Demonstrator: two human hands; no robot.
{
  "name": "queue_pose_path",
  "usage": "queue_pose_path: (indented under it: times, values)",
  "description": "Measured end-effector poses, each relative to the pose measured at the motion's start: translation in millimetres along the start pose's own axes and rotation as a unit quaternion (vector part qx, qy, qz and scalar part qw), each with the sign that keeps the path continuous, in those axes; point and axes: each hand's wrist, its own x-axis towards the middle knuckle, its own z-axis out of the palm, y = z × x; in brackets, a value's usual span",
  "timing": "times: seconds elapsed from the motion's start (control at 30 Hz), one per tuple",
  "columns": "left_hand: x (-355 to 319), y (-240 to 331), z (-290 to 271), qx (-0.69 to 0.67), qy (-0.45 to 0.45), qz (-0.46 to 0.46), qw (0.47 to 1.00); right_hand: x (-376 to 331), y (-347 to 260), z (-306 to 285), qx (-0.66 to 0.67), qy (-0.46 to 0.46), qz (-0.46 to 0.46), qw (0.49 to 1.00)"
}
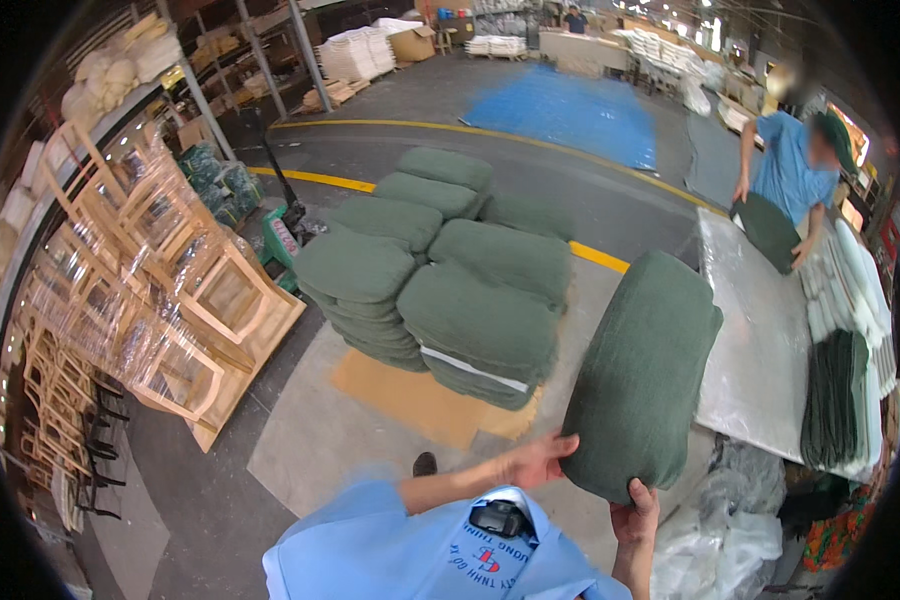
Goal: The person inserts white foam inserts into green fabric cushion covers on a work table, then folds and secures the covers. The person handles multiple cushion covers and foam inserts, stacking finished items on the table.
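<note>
Bundle of green padding [640, 375] is positioned right of the stacked green pile [485, 310], gripped at its near end: left hand [540, 461] on its left corner, right hand [636, 512] on its near edge. Load both hands evenly; hold the bundle level. Fingers underneath are hidden; far-end support cannot be confirmed.
</note>
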Motion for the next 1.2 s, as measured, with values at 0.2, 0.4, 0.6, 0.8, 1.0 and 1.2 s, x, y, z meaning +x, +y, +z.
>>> queue_pose_path:
  times: [0.2, 0.4, 0.6, 0.8, 1.0, 1.2]
  values:
    - [-80.6, 73.6, -76.0, -0.007, 0.081, 0.112, 0.990, 75.8, 108.2, 159.3, -0.014, -0.139, 0.013, 0.990]
    - [-193.7, 268.2, -137.9, -0.115, 0.180, 0.137, 0.967, 136.6, 215.2, 348.0, -0.051, -0.269, 0.077, 0.959]
    - [-273.2, 444.3, -188.3, 0.008, 0.210, 0.440, 0.873, 169.1, 243.6, 443.1, -0.217, -0.331, 0.049, 0.917]
    - [-300.5, 543.6, -289.9, 0.013, 0.199, 0.459, 0.866, 200.0, 268.1, 252.4, -0.456, 0.031, 0.045, 0.888]
    - [-310.8, 536.1, -388.0, -0.099, 0.448, 0.326, 0.826, 80.2, 307.7, 106.6, -0.459, 0.314, 0.313, 0.770]
    - [-286.4, 551.0, -376.7, -0.072, 0.446, 0.329, 0.830, -5.7, 378.0, 108.4, -0.590, 0.212, 0.315, 0.712]
